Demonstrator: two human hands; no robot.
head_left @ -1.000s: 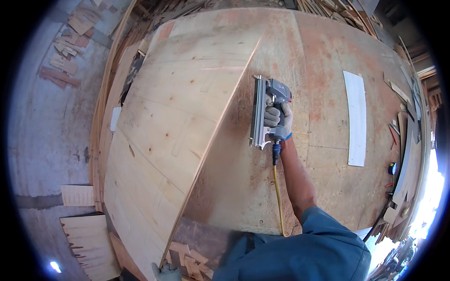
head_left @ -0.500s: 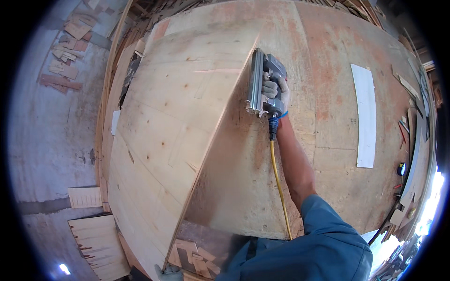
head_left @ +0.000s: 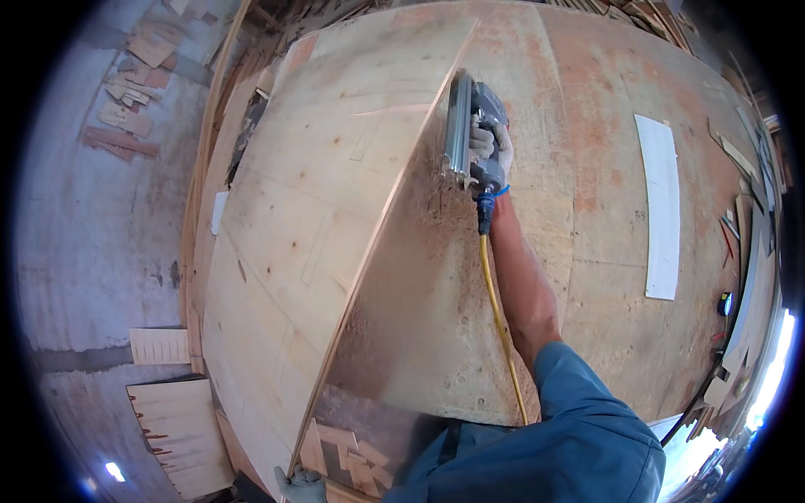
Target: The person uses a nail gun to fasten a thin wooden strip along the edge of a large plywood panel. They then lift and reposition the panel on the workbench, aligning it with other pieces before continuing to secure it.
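My right hand point(head_left: 495, 144), in a pale glove, is closed round the handle of a grey nail gun point(head_left: 489, 102) with a long silver magazine. The tool is over the worktable point(head_left: 520, 277), just right of the long edge of a pale plywood sheet point(head_left: 310, 184). A yellow air hose point(head_left: 496, 314) runs from the tool's blue coupling back beside my forearm. At the bottom of the view my left hand point(head_left: 303, 486), in a grey glove, grips the near corner of the sheet; part of that hand is cut off by the frame.
A white strip point(head_left: 660, 205) lies on the right of the table. By the right edge are a tape measure point(head_left: 725, 303) and wood offcuts point(head_left: 738, 159). Wood scraps point(head_left: 348, 453) lie below the near edge. More boards point(head_left: 180, 432) rest on the floor at left.
The nail gun in my right hand has moved slightly away from me. The plywood sheet has shifted a little away and leftward relative to the table, with my left hand still at its near corner.
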